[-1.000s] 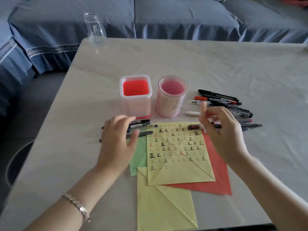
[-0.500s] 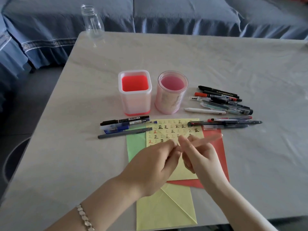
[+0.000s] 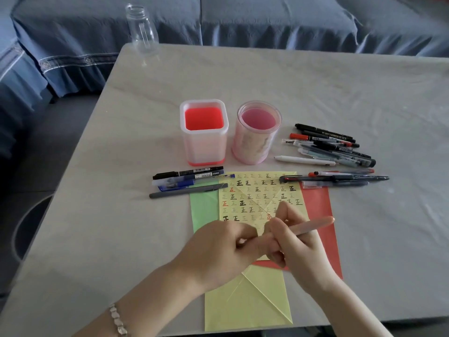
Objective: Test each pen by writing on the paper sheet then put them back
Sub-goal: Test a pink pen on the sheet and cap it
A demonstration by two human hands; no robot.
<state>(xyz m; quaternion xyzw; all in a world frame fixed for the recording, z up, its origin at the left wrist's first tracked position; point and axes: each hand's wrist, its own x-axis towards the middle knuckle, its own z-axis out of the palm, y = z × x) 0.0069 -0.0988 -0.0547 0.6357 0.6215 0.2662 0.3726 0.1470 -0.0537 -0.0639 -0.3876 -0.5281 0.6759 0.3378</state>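
Over yellow sheet [image 3: 255,190] | I see right hand [image 3: 301,251] gripping pink pen [image 3: 313,224] | left hand [image 3: 218,249] pinching its near end

Bare table [image 3: 315,81] beyond square holder [image 3: 204,142], round holder [image 3: 255,144]; left pens [image 3: 189,181], right pens [image 3: 332,147] flanking yellow sheet [image 3: 257,190]

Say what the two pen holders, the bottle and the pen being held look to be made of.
Square holder: frosted translucent plastic, probably; red base shows through milky walls.
Round holder: pinkish translucent plastic, glossier rim.
Bottle: clear and glossy; glass or plastic, cannot tell.
Pen, held by left hand and right hand: pale pink, likely matte plastic; blurred.
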